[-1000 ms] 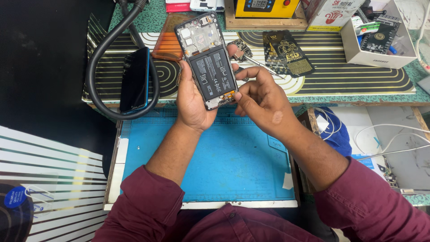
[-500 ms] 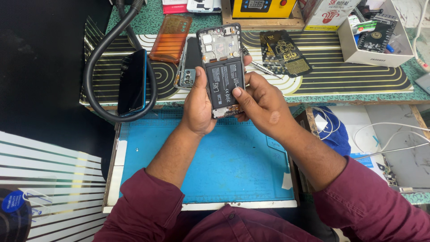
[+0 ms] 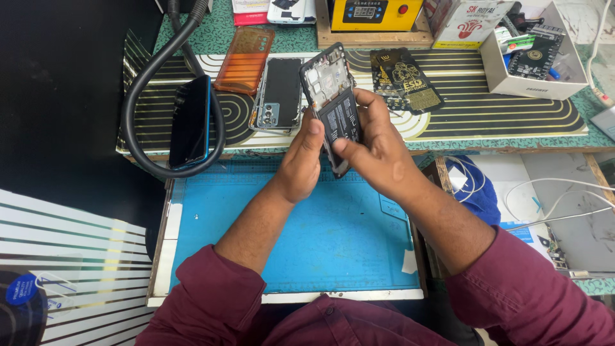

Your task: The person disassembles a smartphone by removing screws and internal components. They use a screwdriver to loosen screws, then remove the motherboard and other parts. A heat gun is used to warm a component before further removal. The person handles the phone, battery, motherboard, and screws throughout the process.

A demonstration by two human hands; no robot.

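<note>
An opened smartphone (image 3: 334,96) with its back removed, showing a black battery and circuit board, is held upright above the blue work mat (image 3: 288,237). My left hand (image 3: 301,160) grips its left edge and lower part. My right hand (image 3: 375,144) wraps the right side, thumb pressing on the battery area. A detached phone back cover (image 3: 277,93) with a camera module lies on the striped mat just left of the hands.
An orange translucent case (image 3: 245,59) and a dark phone (image 3: 190,120) inside a black hose loop (image 3: 138,109) lie at the left. A black anti-static pouch (image 3: 405,80), a yellow device (image 3: 368,13) and a white parts box (image 3: 535,54) are behind. Blue cloth (image 3: 477,192) sits right.
The opened phone has been turned from lying face-up toward me to more edge-on and moved right; the back cover behind it is now uncovered. My right thumb now presses on the battery.
</note>
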